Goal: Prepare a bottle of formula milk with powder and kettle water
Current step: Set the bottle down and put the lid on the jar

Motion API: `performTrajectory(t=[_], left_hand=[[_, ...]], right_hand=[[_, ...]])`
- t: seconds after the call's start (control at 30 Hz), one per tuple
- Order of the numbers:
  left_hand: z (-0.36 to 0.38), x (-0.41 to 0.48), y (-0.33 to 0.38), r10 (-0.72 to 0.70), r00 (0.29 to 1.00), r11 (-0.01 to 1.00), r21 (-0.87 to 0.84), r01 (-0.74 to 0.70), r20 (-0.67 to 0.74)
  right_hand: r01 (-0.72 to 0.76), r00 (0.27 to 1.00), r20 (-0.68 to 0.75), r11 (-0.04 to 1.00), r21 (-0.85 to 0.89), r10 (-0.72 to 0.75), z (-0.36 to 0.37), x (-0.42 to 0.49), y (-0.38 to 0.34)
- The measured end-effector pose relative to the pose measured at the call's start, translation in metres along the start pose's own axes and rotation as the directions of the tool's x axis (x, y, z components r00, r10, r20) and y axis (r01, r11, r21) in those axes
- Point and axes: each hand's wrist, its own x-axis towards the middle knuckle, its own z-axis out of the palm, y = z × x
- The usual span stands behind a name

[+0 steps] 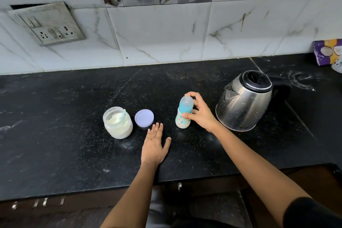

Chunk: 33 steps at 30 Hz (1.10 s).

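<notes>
Right grip (196,114): arm extended, fingers curled round upright teal-capped plastic baby bottle (182,109), thumb on lower body. Bottle stands on black stone desk (74,135), beside steel kettle (244,103). Left grip (154,144): palm down on desk, fingers straight, holding nothing.

Purple packet (326,52), two o'clock of the kettle (242,102), cut by right edge. Kettle handle (284,88) partly hidden behind body. Bottle (182,117) markings too small to read.
</notes>
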Motion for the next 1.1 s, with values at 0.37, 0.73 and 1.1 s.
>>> performTrajectory(t=[0.37, 0.73, 1.1], left_hand=[[-0.002, -0.002, 0.002, 0.014, 1.0, 0.999, -0.034, -0.014, -0.005], [-0.064, -0.016, -0.012, -0.328, 0.653, 0.937, -0.321, 0.135, -0.683], [-0.099, 0.008, -0.055, -0.549, 0.78, 0.705, -0.667, 0.24, -0.3]], right_hand=[[0.02, 0.998, -0.046, 0.97, -0.241, -0.032, 0.011, 0.002, 0.015], [0.476, 0.843, 0.04, 0.709, -0.52, -0.536, 0.088, -0.009, -0.005], [0.041, 0.961, 0.222, 0.708, -0.705, 0.165, 0.144, 0.066, 0.016]])
